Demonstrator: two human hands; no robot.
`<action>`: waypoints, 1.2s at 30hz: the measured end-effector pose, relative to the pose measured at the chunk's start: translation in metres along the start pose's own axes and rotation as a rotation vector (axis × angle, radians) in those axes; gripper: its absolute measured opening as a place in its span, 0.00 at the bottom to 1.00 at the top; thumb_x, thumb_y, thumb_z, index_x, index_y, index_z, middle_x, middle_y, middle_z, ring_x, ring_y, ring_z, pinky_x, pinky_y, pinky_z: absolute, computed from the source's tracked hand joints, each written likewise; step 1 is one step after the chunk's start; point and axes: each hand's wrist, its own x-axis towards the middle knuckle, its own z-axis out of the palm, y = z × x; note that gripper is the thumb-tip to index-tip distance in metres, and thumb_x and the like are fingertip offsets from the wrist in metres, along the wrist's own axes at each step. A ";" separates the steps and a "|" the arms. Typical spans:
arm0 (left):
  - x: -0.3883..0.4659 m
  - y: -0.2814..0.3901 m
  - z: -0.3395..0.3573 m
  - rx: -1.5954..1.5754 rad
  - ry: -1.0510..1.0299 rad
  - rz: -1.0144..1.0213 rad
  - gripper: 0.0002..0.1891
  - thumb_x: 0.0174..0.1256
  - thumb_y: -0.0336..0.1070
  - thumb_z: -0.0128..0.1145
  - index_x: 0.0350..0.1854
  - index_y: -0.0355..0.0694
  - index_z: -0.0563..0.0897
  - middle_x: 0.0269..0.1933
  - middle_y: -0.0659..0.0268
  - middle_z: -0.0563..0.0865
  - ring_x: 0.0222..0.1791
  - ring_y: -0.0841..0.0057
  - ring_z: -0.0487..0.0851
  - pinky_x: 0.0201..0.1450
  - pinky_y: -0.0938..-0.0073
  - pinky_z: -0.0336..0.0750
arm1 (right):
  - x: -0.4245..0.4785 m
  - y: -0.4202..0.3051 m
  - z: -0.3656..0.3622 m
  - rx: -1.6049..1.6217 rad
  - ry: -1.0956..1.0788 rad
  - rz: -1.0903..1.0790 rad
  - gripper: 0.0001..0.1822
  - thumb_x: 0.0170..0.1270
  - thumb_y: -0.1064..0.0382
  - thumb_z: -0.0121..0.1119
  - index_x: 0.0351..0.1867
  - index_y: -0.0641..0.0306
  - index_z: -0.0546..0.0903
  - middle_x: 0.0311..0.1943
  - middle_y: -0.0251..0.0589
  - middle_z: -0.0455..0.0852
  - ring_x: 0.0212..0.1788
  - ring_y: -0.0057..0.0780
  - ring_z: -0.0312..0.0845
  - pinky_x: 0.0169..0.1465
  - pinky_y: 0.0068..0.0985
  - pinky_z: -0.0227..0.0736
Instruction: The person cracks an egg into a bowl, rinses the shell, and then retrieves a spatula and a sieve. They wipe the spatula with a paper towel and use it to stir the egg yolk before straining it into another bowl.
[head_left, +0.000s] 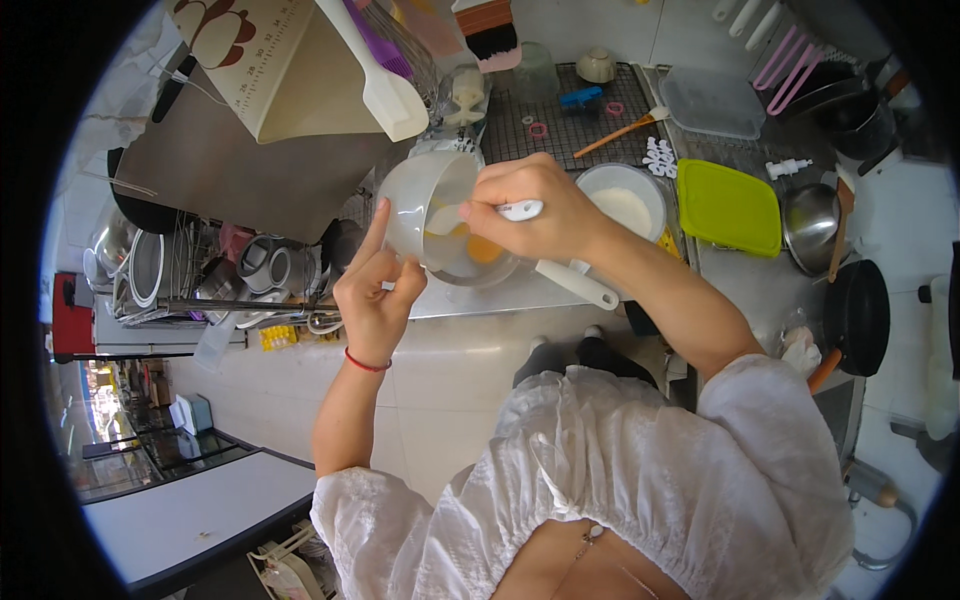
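My left hand (381, 281) grips a translucent white bowl (405, 206) by its side and rim. The bowl is tipped sideways, its mouth facing right. In my right hand (536, 202) is a small spatula with a white handle (523, 210); its translucent blade reaches into the tipped bowl's mouth. Beneath it, a clear bowl (476, 279) stands on the metal counter, with an orange-yellow egg yolk (484, 249) visible inside. My right hand hides part of that bowl. A tub of white powder (626, 206) stands beyond my right wrist, and a white-handled utensil (581, 285) lies by the counter's front edge.
A large white spatula (394, 101) hangs above the work area. On the right are a green lid (727, 206), a steel bowl (812, 229) and a black pan (859, 319). A wire rack (510, 139) lies behind; a shelf of baking tins (270, 262) stands left.
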 end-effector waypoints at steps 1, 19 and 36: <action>-0.002 -0.002 0.000 0.003 -0.004 0.004 0.15 0.52 0.18 0.55 0.11 0.30 0.65 0.42 0.39 0.81 0.63 0.52 0.67 0.49 0.70 0.76 | 0.000 -0.002 -0.005 -0.020 -0.047 0.019 0.09 0.51 0.66 0.58 0.17 0.66 0.79 0.16 0.44 0.78 0.18 0.39 0.73 0.24 0.27 0.67; -0.013 -0.018 -0.009 -0.547 0.262 -0.342 0.15 0.59 0.23 0.48 0.13 0.35 0.65 0.64 0.41 0.65 0.32 0.90 0.72 0.27 0.87 0.64 | 0.020 -0.010 0.029 0.261 0.207 -0.034 0.12 0.58 0.63 0.57 0.21 0.68 0.82 0.21 0.39 0.80 0.22 0.25 0.75 0.27 0.23 0.67; -0.021 -0.014 -0.006 -0.348 0.251 -0.182 0.15 0.54 0.20 0.51 0.13 0.33 0.63 0.58 0.32 0.68 0.61 0.72 0.69 0.36 0.87 0.65 | 0.019 -0.014 0.013 0.203 0.168 -0.035 0.12 0.56 0.64 0.58 0.16 0.66 0.80 0.16 0.38 0.79 0.20 0.24 0.74 0.26 0.23 0.67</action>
